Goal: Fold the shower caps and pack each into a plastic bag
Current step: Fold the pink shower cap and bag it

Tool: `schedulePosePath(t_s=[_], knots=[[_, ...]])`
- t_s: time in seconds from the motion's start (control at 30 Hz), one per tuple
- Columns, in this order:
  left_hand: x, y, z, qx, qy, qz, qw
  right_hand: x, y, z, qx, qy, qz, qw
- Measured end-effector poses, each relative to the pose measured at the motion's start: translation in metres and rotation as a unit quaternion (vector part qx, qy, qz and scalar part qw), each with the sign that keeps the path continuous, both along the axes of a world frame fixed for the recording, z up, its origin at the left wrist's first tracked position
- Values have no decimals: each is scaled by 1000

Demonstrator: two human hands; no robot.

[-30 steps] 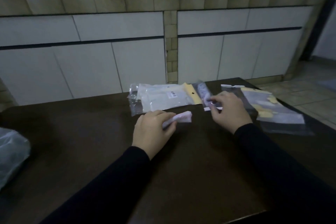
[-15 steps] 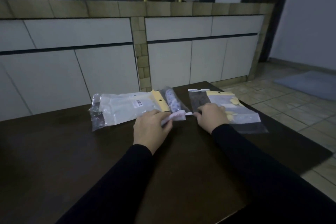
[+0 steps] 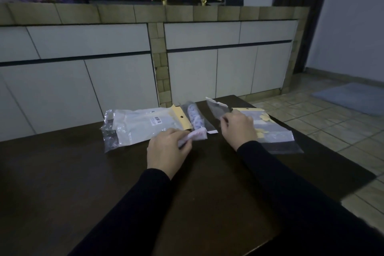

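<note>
On the left of the dark table (image 3: 62, 183) I see a big flat packet (image 3: 143, 127) of shiny plastic with a yellow card strip and a small barcode sticker. I think it holds more caps, so there may be more to fold.

Next to it lies a small clear bag (image 3: 194, 117) with a rolled, spotty cap inside. That one looks done to me.

My left hand (image 3: 166, 149) is curled around a folded shower cap (image 3: 197, 134), a soft, thin, crinkly little bundle, white with pinkish marks. It sits just in front of the packed bag. It is folded but not in a bag yet.

My right hand (image 3: 239, 129) pinches an empty plastic bag (image 3: 218, 108), thin and see-through, and lifts it off the table. The cap must go in there next, I think.

Under that hand is a pile of flat bags (image 3: 276, 133), smooth, with yellow bits.
</note>
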State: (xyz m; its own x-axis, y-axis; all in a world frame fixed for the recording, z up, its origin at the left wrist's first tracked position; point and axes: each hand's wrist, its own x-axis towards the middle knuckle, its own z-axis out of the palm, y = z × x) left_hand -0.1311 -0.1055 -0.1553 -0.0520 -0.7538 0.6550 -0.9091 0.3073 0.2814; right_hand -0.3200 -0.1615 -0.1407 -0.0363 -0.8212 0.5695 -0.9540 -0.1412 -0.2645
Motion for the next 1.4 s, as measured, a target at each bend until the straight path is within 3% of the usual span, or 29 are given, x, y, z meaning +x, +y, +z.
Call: schedulePosePath(t_s=[0.33, 0.43, 0.6, 0.67, 0.8, 0.87, 1.1, 1.2, 1.3, 1.4], knots=[[28, 9, 5, -42, 9, 4, 999, 33, 50, 22, -48, -59, 114, 991], [43, 17, 7, -48, 7, 4, 999, 49, 67, 29, -3, -45, 112, 993], [79, 29, 8, -64, 50, 40, 996, 92, 93, 49, 165, -45, 174, 970], [94, 33, 7, -62, 64, 61, 994, 115, 102, 54, 131, 14, 195, 972], [118, 44, 10, -33, 96, 88, 991, 149, 114, 67, -31, 124, 194, 973], [130, 48, 10, -23, 113, 88, 989, 157, 117, 65, -38, 148, 233, 960], [158, 57, 10, -29, 96, 76, 992, 153, 114, 33, 179, 203, 387, 882], [160, 60, 15, -40, 113, 74, 990, 155, 99, 29, 206, 113, 385, 892], [158, 60, 16, -25, 129, 26, 991, 160, 88, 23, 230, 91, 357, 901], [160, 58, 15, -50, 40, 12, 998, 164, 82, 16, 235, 74, 332, 911]])
